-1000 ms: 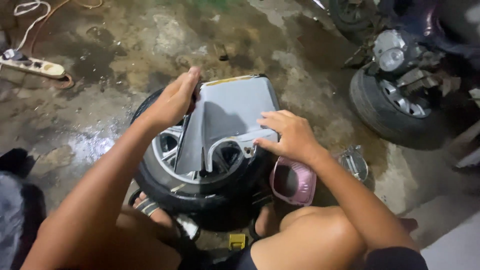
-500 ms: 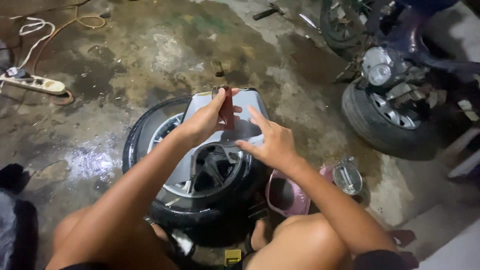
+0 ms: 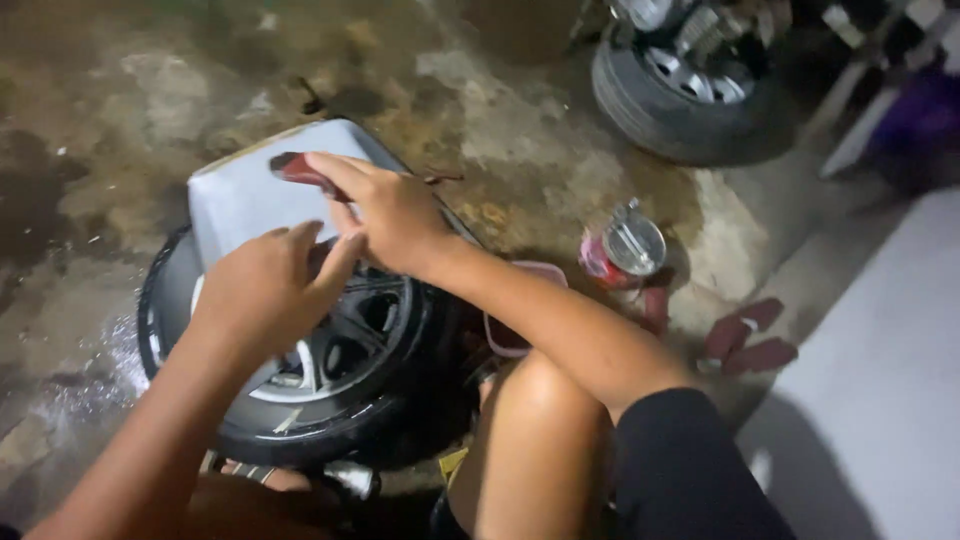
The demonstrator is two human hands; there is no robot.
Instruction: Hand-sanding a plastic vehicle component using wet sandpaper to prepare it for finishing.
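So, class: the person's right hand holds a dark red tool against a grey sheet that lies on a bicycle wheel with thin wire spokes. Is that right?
Not quite. In the head view the right hand holds the dark red tool on the grey sheet, but the wheel is a tyred alloy wheel with thick cast spokes.

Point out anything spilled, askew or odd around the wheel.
Pale wet-looking streaks spread over the concrete floor left of the wheel. The grey panel lies tilted across it. A small can sits with its lid open.

Around me: stained, wet concrete floor (image 3: 120, 90), dim light. Parked motorbike wheel (image 3: 690, 90) top right, pale raised slab (image 3: 880, 400) on right.
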